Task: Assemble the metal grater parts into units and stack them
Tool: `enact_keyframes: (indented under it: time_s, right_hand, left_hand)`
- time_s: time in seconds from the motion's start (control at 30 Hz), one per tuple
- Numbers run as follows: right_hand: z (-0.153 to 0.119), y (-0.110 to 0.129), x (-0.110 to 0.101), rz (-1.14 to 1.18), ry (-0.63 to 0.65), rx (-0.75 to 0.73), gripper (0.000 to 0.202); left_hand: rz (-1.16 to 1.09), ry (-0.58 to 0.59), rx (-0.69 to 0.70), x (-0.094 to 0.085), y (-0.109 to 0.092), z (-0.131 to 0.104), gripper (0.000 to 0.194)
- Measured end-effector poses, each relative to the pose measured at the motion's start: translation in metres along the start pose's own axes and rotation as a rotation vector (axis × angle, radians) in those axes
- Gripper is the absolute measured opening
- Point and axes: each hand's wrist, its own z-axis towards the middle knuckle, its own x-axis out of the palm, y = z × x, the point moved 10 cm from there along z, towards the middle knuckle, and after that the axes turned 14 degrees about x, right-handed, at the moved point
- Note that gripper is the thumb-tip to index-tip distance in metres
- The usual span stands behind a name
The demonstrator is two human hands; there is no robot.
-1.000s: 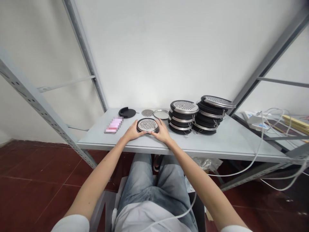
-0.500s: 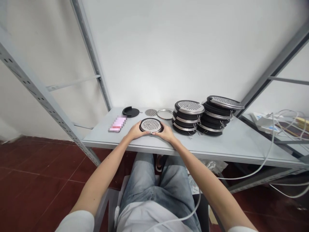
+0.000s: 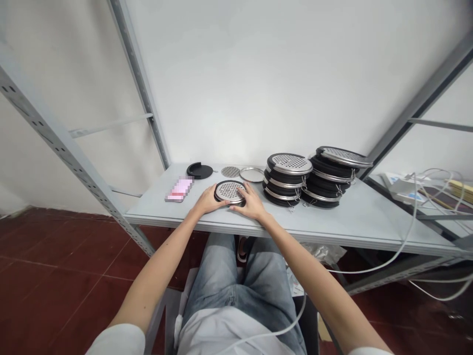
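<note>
In front of me on the shelf top lies a round black holder with a perforated metal disc [image 3: 228,191] set in its top. My left hand [image 3: 209,201] curls round its left edge, thumb along the front rim. At the right edge is my right hand [image 3: 251,203], its thumb at the front rim and fingertips reaching onto the disc. The underside of the holder is hidden. Behind it lie a loose perforated disc [image 3: 231,172], a thin metal ring [image 3: 252,174] and a black round base [image 3: 200,171] with a raised rim on one side.
Two stacks of similar assembled round pieces, the nearer stack [image 3: 290,165] and the farther stack [image 3: 342,158], stand to the right, wire clips hanging from them. A phone [image 3: 180,190] lies left. Metal shelf posts [image 3: 138,74] flank the surface. A white cable [image 3: 401,249] crosses the front right edge.
My right hand's fingers have shifted from the holder's right side onto the top of the disc, more spread. My left hand has stayed at the left edge.
</note>
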Motion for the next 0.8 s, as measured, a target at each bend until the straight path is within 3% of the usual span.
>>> enact_keyframes:
  time_s: [0.1,0.27,0.47,0.8]
  right_hand:
    - [-0.006,0.016,0.001,-0.017,0.016,-0.126,0.068]
    - [-0.009,0.016,-0.014,0.087,-0.077,-0.117,0.048]
    - [-0.008,0.010,-0.020,0.206,-0.076,-0.102,0.045]
    - [-0.005,0.006,-0.020,0.314,0.004,-0.122,0.045]
  left_hand:
    - [-0.036,-0.014,0.010,-0.001,0.003,-0.002,0.091]
    - [-0.114,-0.060,0.060,-0.009,-0.001,-0.002,0.068]
    - [-0.234,-0.085,0.053,-0.010,-0.002,-0.002,0.066]
    - [-0.251,-0.111,0.035,-0.013,0.002,-0.001,0.058]
